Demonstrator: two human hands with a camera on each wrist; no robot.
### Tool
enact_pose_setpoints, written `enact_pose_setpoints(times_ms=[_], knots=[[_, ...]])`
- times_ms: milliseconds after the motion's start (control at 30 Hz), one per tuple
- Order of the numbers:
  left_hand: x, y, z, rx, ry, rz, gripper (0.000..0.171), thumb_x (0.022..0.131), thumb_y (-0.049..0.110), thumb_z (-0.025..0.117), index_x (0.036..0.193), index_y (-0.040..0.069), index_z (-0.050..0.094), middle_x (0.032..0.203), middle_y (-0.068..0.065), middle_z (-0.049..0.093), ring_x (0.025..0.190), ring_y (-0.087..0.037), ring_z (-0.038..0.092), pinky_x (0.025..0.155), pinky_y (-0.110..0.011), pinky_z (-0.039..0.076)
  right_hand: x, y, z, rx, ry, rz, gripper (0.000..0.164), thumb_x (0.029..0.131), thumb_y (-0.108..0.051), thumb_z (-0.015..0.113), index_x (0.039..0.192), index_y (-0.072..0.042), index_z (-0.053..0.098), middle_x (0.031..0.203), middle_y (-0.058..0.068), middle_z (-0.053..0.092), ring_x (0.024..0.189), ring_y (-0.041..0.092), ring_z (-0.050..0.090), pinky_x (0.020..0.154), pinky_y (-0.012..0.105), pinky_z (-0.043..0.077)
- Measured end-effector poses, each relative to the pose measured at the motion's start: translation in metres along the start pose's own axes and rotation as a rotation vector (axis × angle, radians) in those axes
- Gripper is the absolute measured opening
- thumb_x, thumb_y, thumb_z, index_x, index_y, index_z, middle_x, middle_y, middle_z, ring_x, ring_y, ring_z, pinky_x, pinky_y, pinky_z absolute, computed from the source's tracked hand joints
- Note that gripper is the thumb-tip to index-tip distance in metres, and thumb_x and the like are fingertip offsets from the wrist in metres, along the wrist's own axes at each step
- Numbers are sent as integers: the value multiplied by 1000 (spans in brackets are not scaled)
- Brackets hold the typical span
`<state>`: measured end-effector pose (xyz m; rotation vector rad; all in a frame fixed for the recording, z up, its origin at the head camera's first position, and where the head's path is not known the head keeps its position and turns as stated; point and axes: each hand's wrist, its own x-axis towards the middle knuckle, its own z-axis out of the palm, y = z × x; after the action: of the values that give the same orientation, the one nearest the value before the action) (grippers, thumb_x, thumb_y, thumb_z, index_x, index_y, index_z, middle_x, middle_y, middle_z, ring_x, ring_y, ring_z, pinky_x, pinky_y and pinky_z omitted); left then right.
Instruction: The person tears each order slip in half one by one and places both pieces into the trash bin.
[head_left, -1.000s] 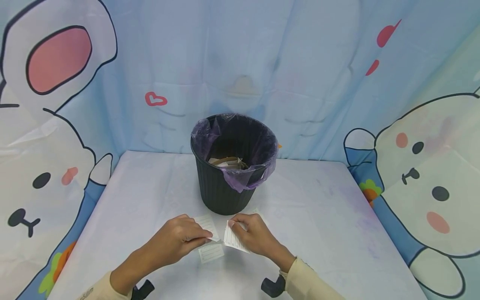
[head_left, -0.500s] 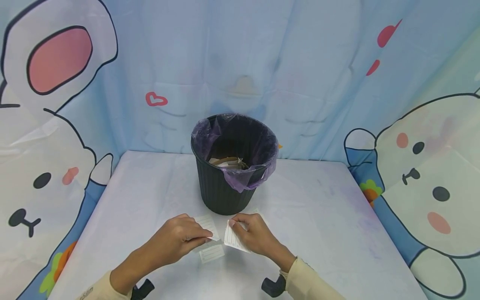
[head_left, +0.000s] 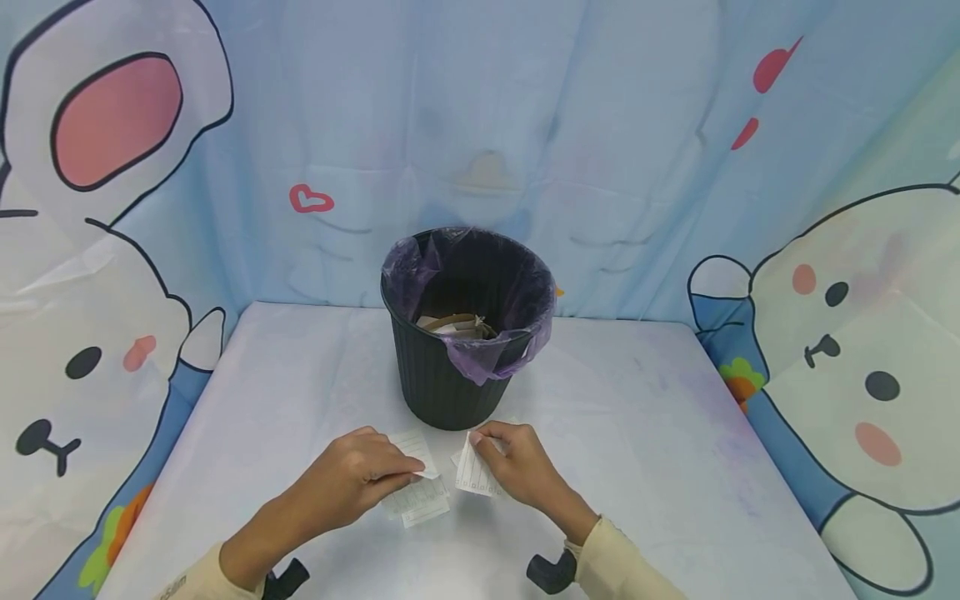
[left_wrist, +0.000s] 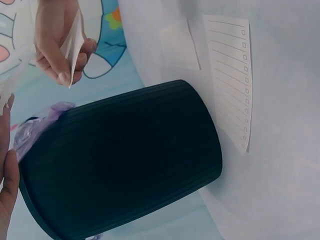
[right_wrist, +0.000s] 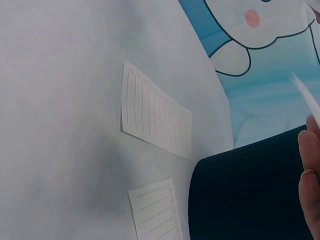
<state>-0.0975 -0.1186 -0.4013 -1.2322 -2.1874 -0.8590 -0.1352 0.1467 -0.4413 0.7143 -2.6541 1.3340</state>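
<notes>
Between thumb and fingers my left hand pinches a white slip of paper; its edge looks ragged in the left wrist view. My right hand, a short gap to the right, pinches another piece of lined paper with small checkboxes along its lower edge. Both hands hang over the table in front of a black bin. Beneath them lie lined slips of paper, one of them a longer checklist sheet in the left wrist view. Only fingertips of my right hand show in its wrist view.
A purple plastic liner folds over the bin's rim, and scraps of paper or card lie inside. White cloth covers the table. A blue curtain with cartoon figures rises behind and at both sides.
My right hand has shifted slightly right and away from me, tilting its paper more upright. The gap between the two held papers has widened. My left hand stays in place.
</notes>
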Motion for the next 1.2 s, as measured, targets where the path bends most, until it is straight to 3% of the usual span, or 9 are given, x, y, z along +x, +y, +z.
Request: enact_pose_setpoints(times_ms=[100, 200, 367, 433, 600, 800, 867, 1000, 1200], knots=[[1, 1, -1, -1, -2, -9, 21, 74, 6, 86, 94, 12, 81, 80, 8, 76, 68, 1, 61, 72, -20, 52, -1, 0, -3, 30, -16, 18, 15, 98, -8, 62, 95, -3, 76, 89, 5, 75, 71, 8, 61, 64, 22, 55], [4, 1, -1, -11, 2, -4, 21, 75, 6, 85, 94, 12, 81, 81, 8, 76, 69, 1, 61, 71, -20, 52, -2, 0, -6, 14, -32, -27, 15, 99, -10, 62, 95, -3, 76, 90, 4, 76, 74, 6, 62, 68, 23, 56], [16, 1, -6, -36, 28, 40, 22, 76, 4, 84, 96, 11, 81, 83, 7, 77, 71, -2, 64, 73, -20, 53, -3, -8, -20, -26, 42, -116, 13, 98, -8, 64, 95, -4, 76, 90, 3, 76, 76, 5, 64, 71, 25, 58], [24, 0, -11, -41, 33, 29, 20, 77, 4, 83, 96, 11, 80, 85, 6, 77, 72, -4, 65, 73, -21, 54, -1, -15, -31, -32, 72, -157, 13, 97, -6, 64, 95, -3, 76, 90, 4, 76, 76, 6, 65, 72, 27, 59], [47, -3, -28, -56, 74, -64, 15, 85, 6, 78, 100, 9, 80, 86, 4, 76, 73, -5, 64, 67, -24, 54, 12, -32, -64, -65, 148, -332, 12, 94, 1, 64, 95, -2, 75, 89, 6, 76, 74, 7, 65, 68, 24, 58], [78, -10, -50, -50, 166, -100, 18, 85, 2, 77, 103, 5, 78, 92, -2, 77, 75, -10, 64, 65, -29, 56, 44, -56, -102, -108, 289, -476, 14, 89, 8, 65, 93, 0, 75, 83, 8, 75, 70, 9, 62, 63, 18, 51], [87, -13, -56, -52, 194, -122, 20, 85, 1, 77, 105, 4, 78, 95, -4, 77, 76, -12, 65, 66, -31, 57, 55, -63, -114, -108, 302, -485, 13, 89, 7, 65, 94, 1, 75, 83, 9, 74, 67, 10, 60, 60, 16, 48], [103, -20, -60, -65, 240, -233, 21, 89, 4, 74, 110, 3, 77, 102, -8, 78, 89, -17, 71, 75, -36, 58, 77, -76, -131, -110, 313, -457, 12, 93, 1, 65, 99, 0, 76, 87, 10, 76, 69, 14, 63, 68, 13, 49], [116, -30, -56, -74, 301, -410, 24, 93, 9, 71, 115, 0, 74, 105, -14, 77, 95, -24, 72, 76, -41, 57, 102, -84, -140, -87, 341, -405, 16, 96, -8, 66, 105, -2, 77, 102, 12, 77, 97, 22, 72, 86, 28, 55]])
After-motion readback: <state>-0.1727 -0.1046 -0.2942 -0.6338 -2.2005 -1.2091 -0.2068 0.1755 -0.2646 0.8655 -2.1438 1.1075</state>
